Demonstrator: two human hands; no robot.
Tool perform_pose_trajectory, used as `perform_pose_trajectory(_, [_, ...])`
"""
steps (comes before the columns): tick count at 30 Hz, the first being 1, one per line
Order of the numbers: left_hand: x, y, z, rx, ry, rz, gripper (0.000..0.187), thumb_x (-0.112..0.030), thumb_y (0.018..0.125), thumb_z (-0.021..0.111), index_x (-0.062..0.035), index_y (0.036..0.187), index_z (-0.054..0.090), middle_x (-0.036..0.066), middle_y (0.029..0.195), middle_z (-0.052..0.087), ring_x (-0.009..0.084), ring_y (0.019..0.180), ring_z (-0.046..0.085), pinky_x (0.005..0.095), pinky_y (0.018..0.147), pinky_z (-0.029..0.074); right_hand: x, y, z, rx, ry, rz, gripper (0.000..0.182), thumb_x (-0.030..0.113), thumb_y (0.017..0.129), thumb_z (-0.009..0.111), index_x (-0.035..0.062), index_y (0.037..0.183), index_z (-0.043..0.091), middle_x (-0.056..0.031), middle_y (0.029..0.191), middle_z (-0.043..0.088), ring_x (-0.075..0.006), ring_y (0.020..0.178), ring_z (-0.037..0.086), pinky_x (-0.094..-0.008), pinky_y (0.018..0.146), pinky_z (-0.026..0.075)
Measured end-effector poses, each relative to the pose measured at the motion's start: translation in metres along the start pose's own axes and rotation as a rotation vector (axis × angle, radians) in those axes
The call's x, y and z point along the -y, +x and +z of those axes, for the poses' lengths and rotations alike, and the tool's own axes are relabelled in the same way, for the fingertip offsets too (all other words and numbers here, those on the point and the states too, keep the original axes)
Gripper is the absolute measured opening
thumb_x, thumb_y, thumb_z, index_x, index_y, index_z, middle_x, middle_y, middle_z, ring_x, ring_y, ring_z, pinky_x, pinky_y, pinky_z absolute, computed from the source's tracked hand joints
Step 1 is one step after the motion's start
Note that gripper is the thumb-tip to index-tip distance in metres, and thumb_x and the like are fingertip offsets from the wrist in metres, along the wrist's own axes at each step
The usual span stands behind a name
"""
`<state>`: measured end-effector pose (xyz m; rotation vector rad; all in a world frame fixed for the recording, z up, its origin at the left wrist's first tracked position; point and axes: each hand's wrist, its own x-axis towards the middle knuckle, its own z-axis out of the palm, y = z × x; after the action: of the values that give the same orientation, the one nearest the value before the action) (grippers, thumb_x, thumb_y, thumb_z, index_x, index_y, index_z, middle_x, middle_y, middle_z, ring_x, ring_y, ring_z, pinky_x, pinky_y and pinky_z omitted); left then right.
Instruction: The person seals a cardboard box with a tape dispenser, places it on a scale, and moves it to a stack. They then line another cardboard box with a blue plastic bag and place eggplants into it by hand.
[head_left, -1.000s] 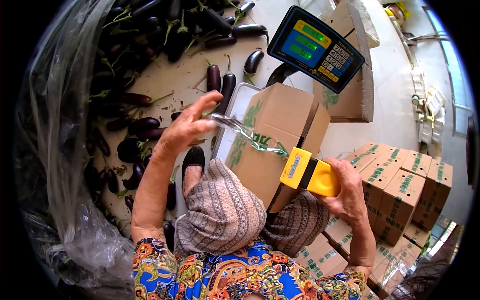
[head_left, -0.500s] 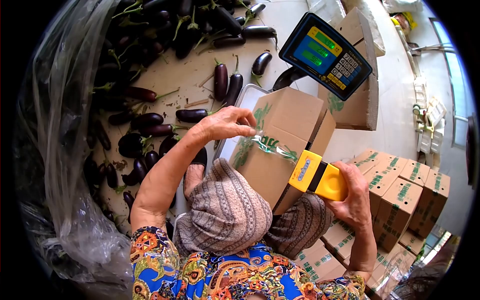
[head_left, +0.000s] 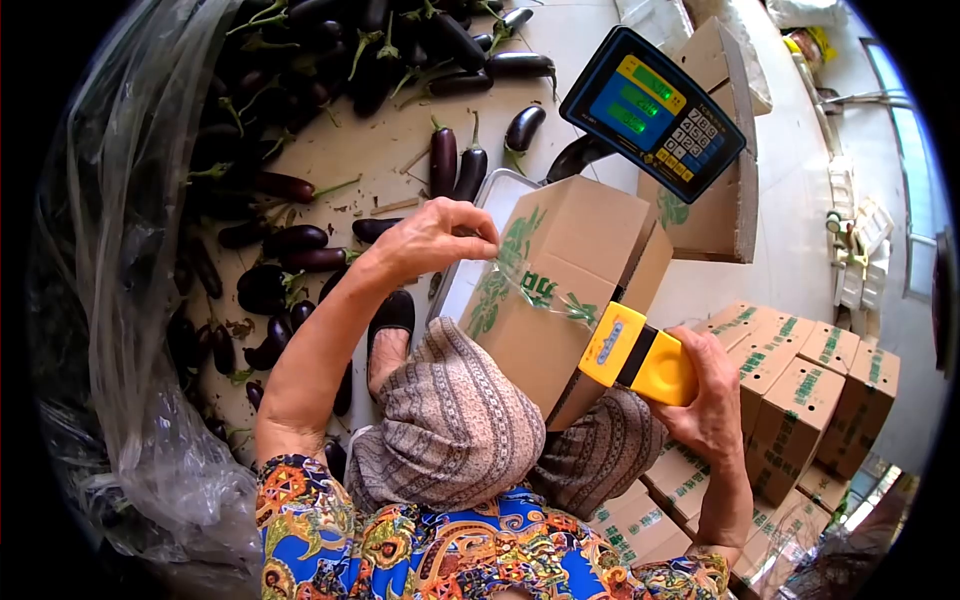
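Note:
A cardboard box [head_left: 575,235] with green print lies tilted on the metal scale platform [head_left: 462,275], in front of my knees. My right hand [head_left: 705,390] grips a yellow tape dispenser [head_left: 640,355] at the box's right edge. Clear tape [head_left: 530,285] runs from the dispenser across the box to my left hand [head_left: 445,240]. The fingers of my left hand are pinched on the tape's end, just past the box's left side. Above the box stands the scale display [head_left: 655,112] with green digits.
Many eggplants [head_left: 300,240] lie on the floor at the left, beside clear plastic sheeting [head_left: 150,380]. An open cardboard box [head_left: 720,215] stands behind the display. Stacked printed boxes [head_left: 795,410] are at the lower right.
My left hand has moved left and slightly up, away from the box, drawing the tape with it. My right hand and the dispenser have hardly moved.

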<state>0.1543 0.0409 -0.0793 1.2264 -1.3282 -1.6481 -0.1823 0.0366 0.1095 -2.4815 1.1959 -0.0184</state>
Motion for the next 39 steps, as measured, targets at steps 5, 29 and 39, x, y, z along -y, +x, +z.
perform_pose_trajectory(5, [-0.04, -0.035, -0.008, -0.142, -0.187, 0.071, 0.015, -0.015, 0.088, 0.07, -0.0017, 0.093, 0.07, 0.0, 0.077, 0.064, 0.0074, 0.07, 0.057, 0.0238, 0.065, 0.047, 0.002, -0.002, -0.003, -0.029, 0.085, 0.048, 0.06, 0.02, 0.066, 0.086, 0.0069, 0.118, 0.059, -0.0142, 0.09, 0.061, -0.0298, 0.08, 0.063, -0.039, 0.073, 0.054])
perform_pose_trajectory(29, [0.018, -0.022, 0.016, -0.318, 0.004, 0.041, 0.02, -0.016, 0.095, 0.061, 0.0001, 0.084, 0.059, -0.005, 0.073, 0.051, 0.0052, 0.069, 0.045, 0.0224, 0.061, 0.038, 0.009, 0.01, 0.004, 0.1, -0.066, 0.13, 0.056, 0.016, 0.071, 0.083, 0.0031, 0.119, 0.058, -0.0188, 0.099, 0.065, -0.0335, 0.089, 0.067, -0.0399, 0.08, 0.054])
perform_pose_trajectory(39, [0.073, 0.012, 0.056, -0.329, 0.03, 0.151, 0.018, -0.015, 0.093, 0.063, 0.002, 0.087, 0.062, 0.004, 0.068, 0.055, 0.0088, 0.066, 0.049, 0.0265, 0.061, 0.044, -0.014, 0.011, 0.022, 0.158, -0.147, 0.093, 0.069, 0.028, 0.072, 0.08, 0.006, 0.131, 0.051, -0.0185, 0.103, 0.061, -0.0341, 0.091, 0.063, -0.0434, 0.08, 0.053])
